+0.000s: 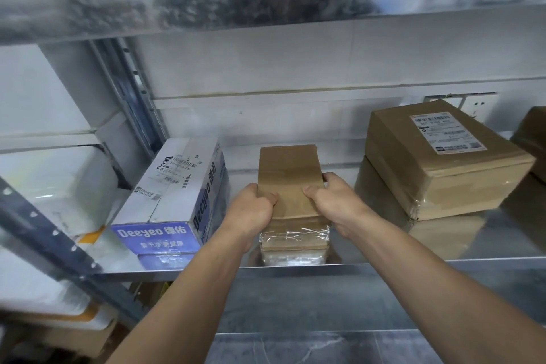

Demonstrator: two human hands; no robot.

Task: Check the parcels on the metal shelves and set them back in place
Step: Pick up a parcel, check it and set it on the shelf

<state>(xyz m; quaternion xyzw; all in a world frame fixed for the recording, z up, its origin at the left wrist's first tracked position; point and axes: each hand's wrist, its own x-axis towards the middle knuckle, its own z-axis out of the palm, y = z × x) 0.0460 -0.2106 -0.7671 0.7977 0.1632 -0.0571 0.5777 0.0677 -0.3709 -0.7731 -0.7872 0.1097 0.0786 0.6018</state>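
"On that metal shelf (384,267), what've you got?"
"Small taped cardboard parcel (288,174), between the Deeyeo box (177,186) and stacked cartons (437,162). My left hand (251,210) and right hand (334,201) grip its sides, thumbs on top."

Left hand (256,207) and right hand (334,201) grip a brown parcel (288,180) on the metal shelf (443,242).

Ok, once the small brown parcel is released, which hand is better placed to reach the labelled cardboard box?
Right, probably. The right hand grips the small brown parcel on the side facing the labelled cardboard box; the left hand is nearer the Deeyeo carton.
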